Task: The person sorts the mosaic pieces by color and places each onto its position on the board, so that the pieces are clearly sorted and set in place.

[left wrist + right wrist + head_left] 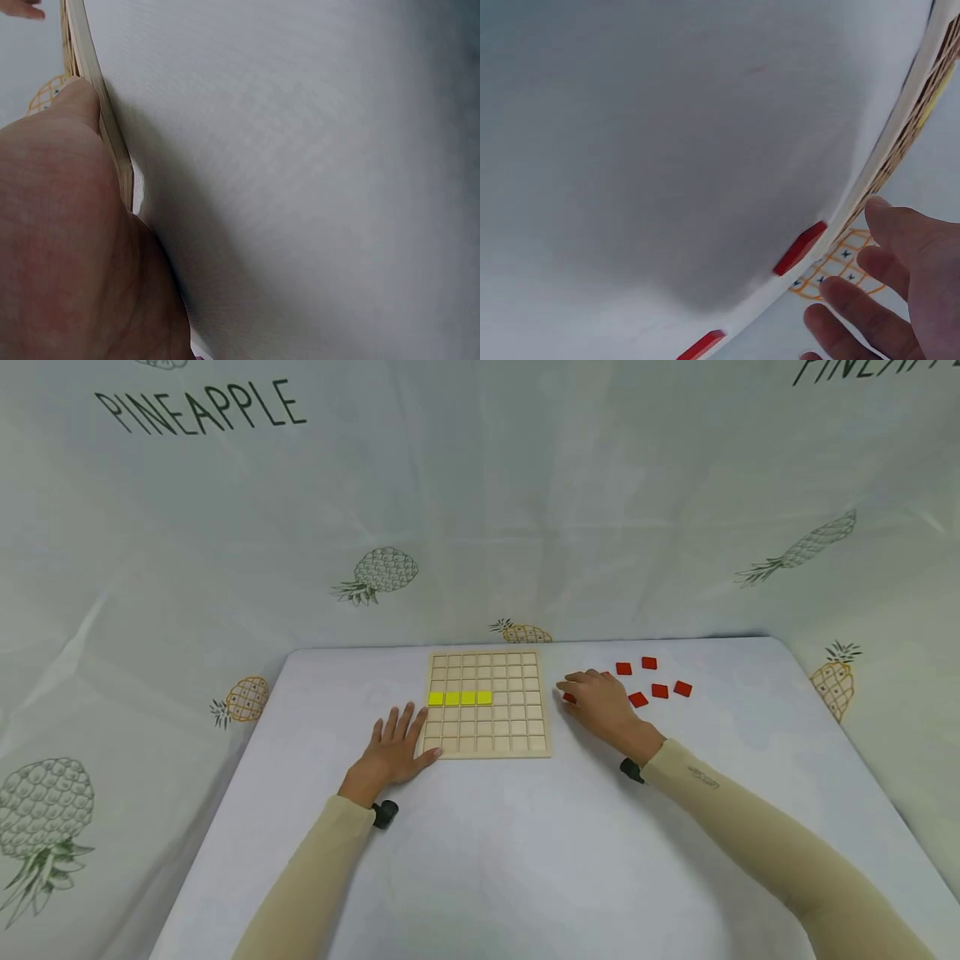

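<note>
A square wooden grid board [517, 727] lies on the white table. Four would be too many to count, so several yellow square tiles [460, 698] form a row from its left edge. My left hand [390, 752] is flat with spread fingers, its thumb and little finger at the board's left side. Beyond the board's right edge, my right hand [603, 706] hovers over a red tile [570, 698], partly hidden under the fingers. In the right wrist view the loosely bent fingers [855, 307] hold nothing, and that red tile [801, 248] lies on the table close by.
Several more red tiles [660, 691] lie scattered to the right of my right hand. Behind the table [480, 843] hangs a pale cloth [480, 502] printed with pineapples. Both wrists carry small black devices [386, 814].
</note>
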`<state>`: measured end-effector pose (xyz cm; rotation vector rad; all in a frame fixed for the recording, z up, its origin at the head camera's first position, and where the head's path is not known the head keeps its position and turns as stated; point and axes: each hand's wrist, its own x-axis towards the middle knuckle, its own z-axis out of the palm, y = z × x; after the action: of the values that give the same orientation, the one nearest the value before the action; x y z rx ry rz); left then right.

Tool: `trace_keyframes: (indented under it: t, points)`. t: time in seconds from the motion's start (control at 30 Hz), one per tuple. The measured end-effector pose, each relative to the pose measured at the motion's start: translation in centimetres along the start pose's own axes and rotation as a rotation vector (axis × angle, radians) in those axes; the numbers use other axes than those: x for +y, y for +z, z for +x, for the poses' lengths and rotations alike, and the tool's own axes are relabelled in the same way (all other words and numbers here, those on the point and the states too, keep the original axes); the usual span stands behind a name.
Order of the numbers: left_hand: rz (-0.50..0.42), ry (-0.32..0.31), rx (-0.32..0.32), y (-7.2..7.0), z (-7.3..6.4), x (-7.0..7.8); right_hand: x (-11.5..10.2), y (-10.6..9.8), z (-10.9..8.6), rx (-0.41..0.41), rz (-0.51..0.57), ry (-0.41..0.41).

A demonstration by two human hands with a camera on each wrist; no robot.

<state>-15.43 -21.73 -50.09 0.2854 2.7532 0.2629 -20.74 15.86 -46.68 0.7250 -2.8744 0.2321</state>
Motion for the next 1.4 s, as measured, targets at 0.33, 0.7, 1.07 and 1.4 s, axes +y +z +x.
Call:
trace_keyframes:
  t: [0.33,0.7,1.07,1.4]
  points:
    - [-0.022,-0.006,-0.006,0.22,0.01,-0.05,0.90,0.45,-0.93,-0.045,-0.061,0.011]
    - [-0.008,-0.004,0.012,0.27,-0.08,-0.06,0.45,0.74,-0.89,-0.035,-0.055,-0.028]
    - [0.000,-0.003,0.017,0.42,0.09,-0.17,-0.03,0.80,-0.73,-0.055,-0.112,-0.033]
    - [-0.002,-0.009,0.017,0.34,0.14,-0.04,0.07,0.85,-0.88,-0.041,-0.144,-0.056]
